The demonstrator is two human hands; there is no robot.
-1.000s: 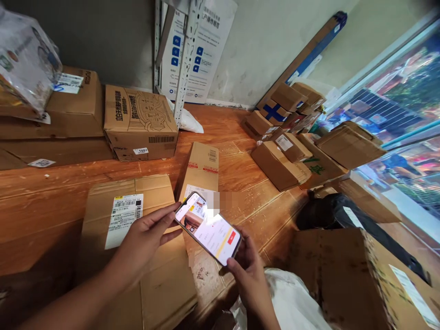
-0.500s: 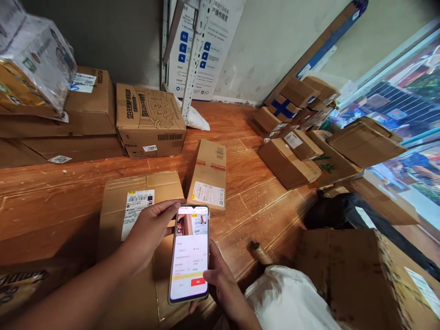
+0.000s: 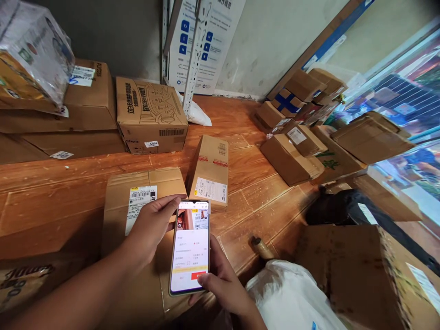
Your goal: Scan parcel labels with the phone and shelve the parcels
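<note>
A slim white-framed smartphone (image 3: 190, 246) with a lit screen stood upright in portrait between both hands, above the near edge of a flat brown cardboard carton with a white barcode label (image 3: 144, 192). The left hand (image 3: 151, 229) grasped the phone at its upper left edge, fingertips curled over the top corner. The right hand (image 3: 223, 284) cupped the lower right side from beneath, with its thumb laid on the glass near a red button at the bottom of the screen. Neither hand was released; each had the phone in a light pinch rather than a clenched fist.

The phone looked light, stiff and smooth, so it would likely slip if pinched only by its glass faces; the long side edges seemed the safest place to hold, as both hands did. Its screen would probably crack if dropped on the reddish wood-patterned tile floor (image 3: 247, 165).

Just beyond the phone lay a narrow brown cardboard parcel with red tape and a white shipping label (image 3: 211, 169), next to the flat carton. Farther back stood a printed brown cardboard box with dark lettering (image 3: 151, 114), against a stack of larger cartons. To the right lay a heap of small brown parcels (image 3: 295, 142), and near the right hand a white plastic bag (image 3: 292, 298) beside a worn cardboard box (image 3: 354, 270)
</note>
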